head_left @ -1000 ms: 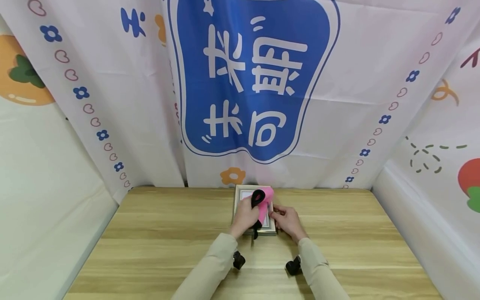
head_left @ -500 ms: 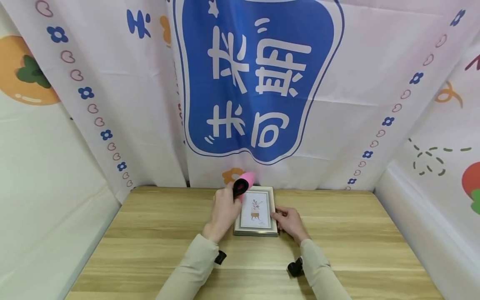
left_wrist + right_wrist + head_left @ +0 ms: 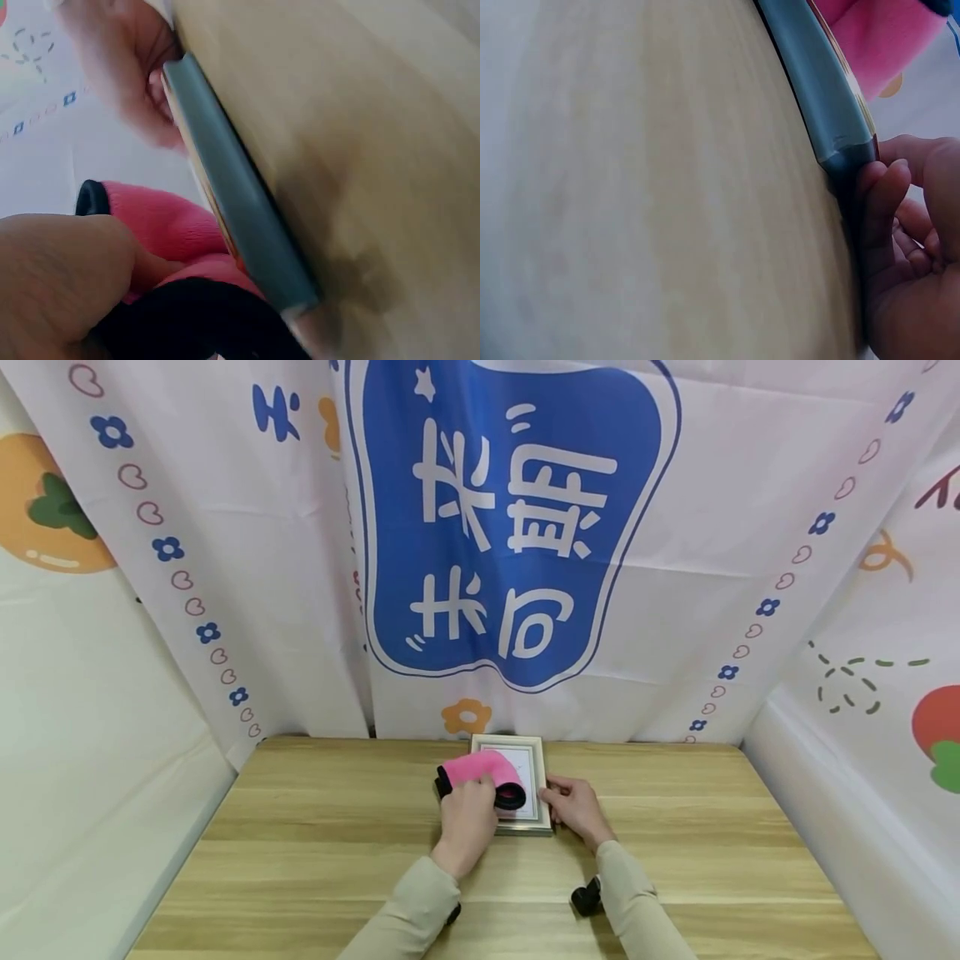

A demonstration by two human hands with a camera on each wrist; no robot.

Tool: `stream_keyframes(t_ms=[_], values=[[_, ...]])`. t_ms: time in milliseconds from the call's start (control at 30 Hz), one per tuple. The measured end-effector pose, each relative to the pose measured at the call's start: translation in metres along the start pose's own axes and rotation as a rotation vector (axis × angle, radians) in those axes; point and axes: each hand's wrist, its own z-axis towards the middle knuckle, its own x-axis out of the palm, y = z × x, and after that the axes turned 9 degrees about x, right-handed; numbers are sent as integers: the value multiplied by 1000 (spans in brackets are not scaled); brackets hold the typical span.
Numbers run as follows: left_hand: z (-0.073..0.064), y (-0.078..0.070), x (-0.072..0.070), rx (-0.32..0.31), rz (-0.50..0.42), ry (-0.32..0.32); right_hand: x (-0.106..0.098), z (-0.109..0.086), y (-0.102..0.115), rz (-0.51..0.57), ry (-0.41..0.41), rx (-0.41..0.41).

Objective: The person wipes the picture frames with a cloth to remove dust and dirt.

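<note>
A picture frame (image 3: 545,768) with a pale border lies flat on the wooden table. Over its left part sits a folded pink cloth (image 3: 476,766) with black edging, which covers much of the print. My left hand (image 3: 468,818) grips this cloth from the near side, and the left wrist view shows the cloth (image 3: 161,221) against the frame's face. At the frame's right edge, my right hand (image 3: 577,810) holds it with thumb and curled fingers. In the right wrist view the fingertips (image 3: 889,187) are at the corner of the frame's grey-green side (image 3: 817,82).
The wooden table (image 3: 337,860) ends at a white curtain (image 3: 637,635) with a blue printed panel, right behind the frame. White printed sheets (image 3: 862,760) stand along both sides. A black wrist camera (image 3: 587,896) hangs under the right sleeve.
My left hand moved the cloth left to the frame's upper left edge, baring the plant print, then back right and nearer over it. The right hand stays at the right edge.
</note>
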Motion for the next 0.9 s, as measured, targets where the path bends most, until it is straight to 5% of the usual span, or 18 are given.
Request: stream_keyframes(t_ms=[333,700,900], values=[[5,-21,14,92,-22,31,-1,2,-3,-25,-33,-36],[11,-35,17,98,-60,57,1,1,-4,12,-33,-19],[11,-36,21,60,-174,27,1,1,-3,13,-25,-23]])
